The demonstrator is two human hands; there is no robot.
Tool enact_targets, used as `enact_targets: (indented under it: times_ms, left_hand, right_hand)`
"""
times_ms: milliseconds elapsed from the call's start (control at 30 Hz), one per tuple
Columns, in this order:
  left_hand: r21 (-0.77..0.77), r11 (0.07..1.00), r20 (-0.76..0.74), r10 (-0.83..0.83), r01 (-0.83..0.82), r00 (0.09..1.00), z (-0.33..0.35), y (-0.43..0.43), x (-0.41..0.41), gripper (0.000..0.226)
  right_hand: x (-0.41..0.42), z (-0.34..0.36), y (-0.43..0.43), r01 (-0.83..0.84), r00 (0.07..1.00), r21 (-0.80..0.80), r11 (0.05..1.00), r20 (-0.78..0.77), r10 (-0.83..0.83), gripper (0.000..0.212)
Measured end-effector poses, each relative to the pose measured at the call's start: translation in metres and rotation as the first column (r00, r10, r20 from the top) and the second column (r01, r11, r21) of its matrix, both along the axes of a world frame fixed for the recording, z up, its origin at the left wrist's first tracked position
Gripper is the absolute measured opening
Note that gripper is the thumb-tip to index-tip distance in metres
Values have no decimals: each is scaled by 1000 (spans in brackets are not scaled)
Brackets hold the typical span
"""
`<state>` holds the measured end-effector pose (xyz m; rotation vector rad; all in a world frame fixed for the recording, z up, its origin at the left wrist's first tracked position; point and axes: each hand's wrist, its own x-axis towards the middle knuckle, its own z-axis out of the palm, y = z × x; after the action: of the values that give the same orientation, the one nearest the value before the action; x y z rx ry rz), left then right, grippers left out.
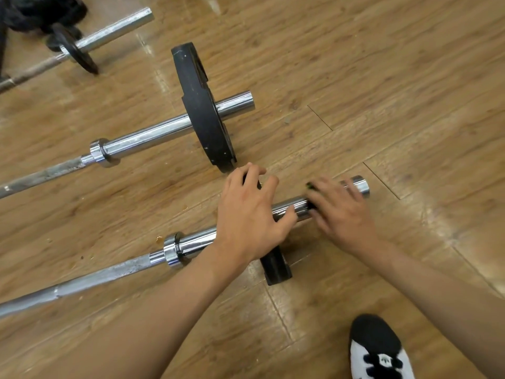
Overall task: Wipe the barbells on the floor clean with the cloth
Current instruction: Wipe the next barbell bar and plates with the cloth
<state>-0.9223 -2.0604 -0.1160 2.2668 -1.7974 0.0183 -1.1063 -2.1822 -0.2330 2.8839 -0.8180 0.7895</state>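
Under hands, left (250, 212) plate (276, 266) — right (340, 212) barbell (191, 243)

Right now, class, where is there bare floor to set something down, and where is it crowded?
The widest bare floor lies right of the middle plate and beyond the near barbell end. A narrower strip runs between those two bars on the left. It is crowded where the left hand grips the near plate and the right hand holds the cloth.

Cloth (311, 186) mostly under right hand (338, 212)
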Motion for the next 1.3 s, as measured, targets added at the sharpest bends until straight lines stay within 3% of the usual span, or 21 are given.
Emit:
enact_targets:
  times_ms: [100, 167, 233, 300, 333, 400, 467, 600, 767, 1067, 1200, 1300]
  left_hand:
    - [20, 1000, -16, 20, -20, 1000, 2, -1, -1, 56]
    - [22, 1000, -31, 21, -20, 999, 1, -2, 0, 56]
    - [8, 1000, -32, 17, -17, 999, 0, -4, 1, 55]
    - [-9, 1000, -21, 14, -14, 1000, 0, -4, 2, 51]
    - [-14, 1000, -14, 8, -9, 1000, 1, -4, 2, 49]
    - [3, 1000, -7, 6, -6, 1000, 1, -6, 2, 49]
    - [39, 999, -11, 20, -20, 1000, 2, -5, 2, 54]
    - [59, 998, -12, 14, -14, 1000, 5, -6, 3, 57]
    - [72, 997, -16, 15, -13, 1000, 4, -6, 6, 59]
    - [88, 996, -15, 23, -22, 1000, 6, -4, 1, 60]
    - [38, 999, 30, -15, 14, 999, 3, -5, 6, 54]
    - [10, 1000, 42, -19, 18, 999, 1, -8, 5, 54]
  right_hand:
    - [-25, 6, -21, 397, 901, 185, 899, 111, -420, 37]
    - [-4, 14, -6, 513, 835, 219, 830, 98, -541, 34]
    - [29, 13, 23, 429, 893, 180, 885, 66, -446, 28]
    - [48, 4, 54, 142, 988, 159, 977, 31, -149, 37]
    - [49, 1, 58, 24, 1000, 136, 990, 17, -27, 40]
    - [34, -1, 41, -61, 998, 65, 996, 15, 60, 39]
    - [12, -4, 18, 17, 999, 45, 999, 46, -19, 36]
    - [-9, 3, -14, 333, 920, 191, 923, 147, -363, 36]
    - [12, 6, -6, 439, 853, 247, 864, 189, -487, 31]
    - [22, 14, 7, 416, 890, 229, 880, 94, -445, 33]
    - [61, 21, 43, 69, 998, 208, 976, -18, -67, 44]
    - [56, 17, 39, -15, 1000, 209, 978, 14, 13, 45]
